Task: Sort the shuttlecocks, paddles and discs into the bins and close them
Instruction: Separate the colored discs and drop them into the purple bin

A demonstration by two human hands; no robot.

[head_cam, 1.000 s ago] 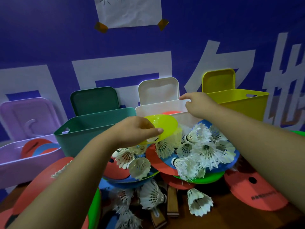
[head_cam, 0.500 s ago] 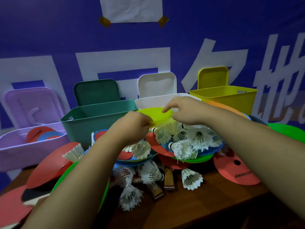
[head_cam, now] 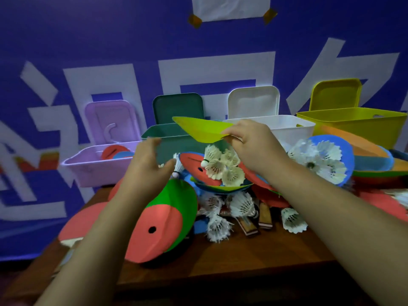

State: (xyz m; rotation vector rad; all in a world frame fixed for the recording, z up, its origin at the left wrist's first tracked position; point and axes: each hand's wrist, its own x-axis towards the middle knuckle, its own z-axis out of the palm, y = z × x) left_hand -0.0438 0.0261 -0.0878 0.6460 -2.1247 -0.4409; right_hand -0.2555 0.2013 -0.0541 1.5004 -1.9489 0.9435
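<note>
A: Item, disc (head_cam: pixel 203 131)?
B: Pinched at its rim by right hand (head_cam: pixel 254 149), held up left of it, clear of the heap (head_cam: pixel 223 171), likely for binning
A: Left hand (head_cam: pixel 150 164)?
B: Fingers spread, empty, just below the disc; seemingly ready to steady it

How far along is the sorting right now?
Barely started: only the purple bin shows a few discs inside. The right hand pinches a yellow-green disc; the left hand is empty. Shuttlecocks, paddles and other discs lie piled on the table; all lids are off.
</note>
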